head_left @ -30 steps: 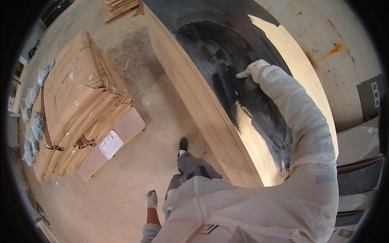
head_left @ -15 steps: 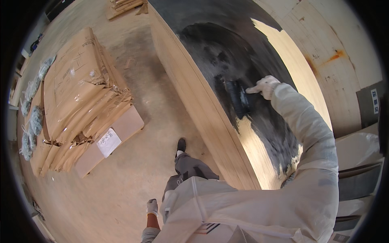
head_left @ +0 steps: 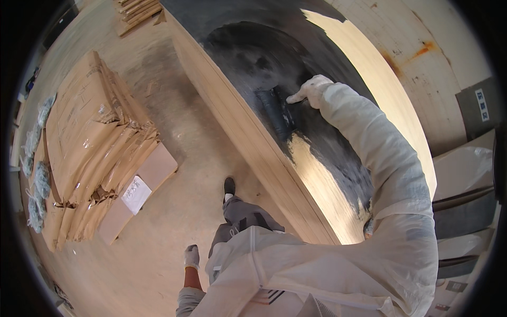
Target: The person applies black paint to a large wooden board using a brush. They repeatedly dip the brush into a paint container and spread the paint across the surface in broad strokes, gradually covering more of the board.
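My right hand point(head_left: 312, 91), in a white glove, is closed over a wide black-coated tool that looks like a paint roller point(head_left: 275, 112). Its handle is hidden by the hand. The roller rests on the top board of a tall wooden stack point(head_left: 248, 134), near the stack's left edge. Wet black paint point(head_left: 253, 45) covers much of that surface in curved streaks. Pale bare wood point(head_left: 322, 174) shows close to me and along the right side. My left hand point(head_left: 191, 256), also gloved, hangs low at my side, fingers curled and nothing visible in them.
Left of me stands a pile of brown cardboard-wrapped panels point(head_left: 90, 132), with a paper sheet point(head_left: 136, 194) on its side and bundled clear plastic point(head_left: 39, 195) beside it. More flat boards point(head_left: 138, 13) lie farther off. A stained pale panel point(head_left: 401, 47) borders the stack's right.
The view has shifted, moving most of the scene leftward. My right hand and the roller have slid slightly toward the stack's left edge. My left hand still hangs down.
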Tool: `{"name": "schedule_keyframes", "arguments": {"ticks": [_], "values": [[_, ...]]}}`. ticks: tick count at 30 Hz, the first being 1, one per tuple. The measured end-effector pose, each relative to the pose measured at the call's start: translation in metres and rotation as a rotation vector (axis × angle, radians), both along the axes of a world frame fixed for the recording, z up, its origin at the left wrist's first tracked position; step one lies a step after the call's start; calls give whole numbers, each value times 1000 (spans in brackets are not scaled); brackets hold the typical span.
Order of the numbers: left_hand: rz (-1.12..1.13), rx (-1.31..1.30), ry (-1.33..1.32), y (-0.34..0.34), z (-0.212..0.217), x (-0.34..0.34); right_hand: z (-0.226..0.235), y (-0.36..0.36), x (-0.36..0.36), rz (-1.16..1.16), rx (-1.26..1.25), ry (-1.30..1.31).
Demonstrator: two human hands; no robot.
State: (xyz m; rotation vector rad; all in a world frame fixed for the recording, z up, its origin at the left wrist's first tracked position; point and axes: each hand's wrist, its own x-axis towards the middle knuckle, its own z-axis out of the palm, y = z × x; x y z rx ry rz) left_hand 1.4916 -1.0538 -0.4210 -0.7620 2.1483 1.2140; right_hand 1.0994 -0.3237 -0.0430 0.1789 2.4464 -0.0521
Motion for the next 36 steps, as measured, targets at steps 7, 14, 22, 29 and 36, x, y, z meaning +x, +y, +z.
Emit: {"name": "schedule_keyframes", "arguments": {"ticks": [7,14,22,29,36], "values": [[179,141,-29,19,18,2,65,10,150,393,191,-13],[203,101,-185,5,-1,51,51,-13,182,532,130,53],[270,118,-118,-8,-5,55,62,-35,209,645,257,-78],[119,76,-57,-8,-14,52,65,-63,155,723,301,56],[243,207,-20,4,-16,68,78,-76,235,660,392,-274]]}}
